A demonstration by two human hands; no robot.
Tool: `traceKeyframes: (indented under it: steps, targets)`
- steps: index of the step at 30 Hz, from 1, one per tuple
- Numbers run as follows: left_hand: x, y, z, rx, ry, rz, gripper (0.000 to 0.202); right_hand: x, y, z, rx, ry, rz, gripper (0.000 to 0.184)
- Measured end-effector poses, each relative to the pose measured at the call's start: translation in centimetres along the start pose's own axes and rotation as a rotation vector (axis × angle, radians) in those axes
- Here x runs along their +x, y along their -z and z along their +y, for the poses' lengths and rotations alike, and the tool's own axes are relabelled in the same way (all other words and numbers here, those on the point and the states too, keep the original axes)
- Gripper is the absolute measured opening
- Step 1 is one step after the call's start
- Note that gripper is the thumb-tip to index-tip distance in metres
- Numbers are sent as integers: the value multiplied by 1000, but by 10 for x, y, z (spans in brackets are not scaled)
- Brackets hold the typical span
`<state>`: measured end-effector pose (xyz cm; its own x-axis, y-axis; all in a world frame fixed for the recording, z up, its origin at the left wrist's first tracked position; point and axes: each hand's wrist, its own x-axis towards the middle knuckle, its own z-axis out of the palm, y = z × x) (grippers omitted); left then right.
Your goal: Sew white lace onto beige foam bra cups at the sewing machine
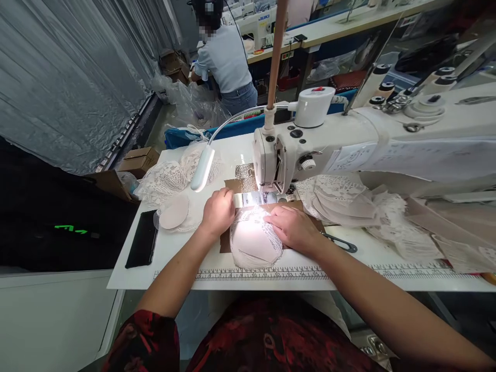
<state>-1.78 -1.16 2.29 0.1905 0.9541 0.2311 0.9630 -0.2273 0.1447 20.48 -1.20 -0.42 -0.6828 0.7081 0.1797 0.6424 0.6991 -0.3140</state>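
A pale pink fabric cup with lace edging lies under the bright light, its far edge close to the presser foot of the white sewing machine. My left hand is closed at the cup's far left corner; its fingertips are hidden, so what they hold cannot be made out. On the cup's right side, my right hand grips the lace edge with bent fingers, its thumb side toward the needle. Brown tape shows on the table around the cup.
Lace pieces and a round pad lie left, near a black phone. Stacked lace cups and thread snips are at right. A lamp hangs over the table. A co-worker sits beyond.
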Motion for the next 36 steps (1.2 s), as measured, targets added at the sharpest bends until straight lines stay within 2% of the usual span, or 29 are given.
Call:
traceKeyframes:
  steps: [2,4,6,10,15,23,29,36]
  targets:
    - [-8,7,9,-146,-150,41,24,0,-1,1,-24,6,-5,24]
    - [-15,8,22,-241,-285,-20,26,0,-2,1,-45,4,-11,23]
    - [-19,1,31,-240,-351,-102,28,0,-1,1,-50,-15,-10,23]
    - [-17,-15,34,-197,-408,-167,31,1,2,-2,-72,-96,-18,33]
    - [-10,-15,30,-177,-403,-218,39,3,2,-4,-190,-178,-70,36]
    - [2,-21,24,-129,-426,-220,41,7,-4,-4,-253,-216,-21,32]
    - [14,-23,14,-125,-504,-227,43,10,-6,-6,-245,-258,-13,31]
    - [22,-22,4,-80,-581,-250,43,9,-4,-2,-224,-206,0,31]
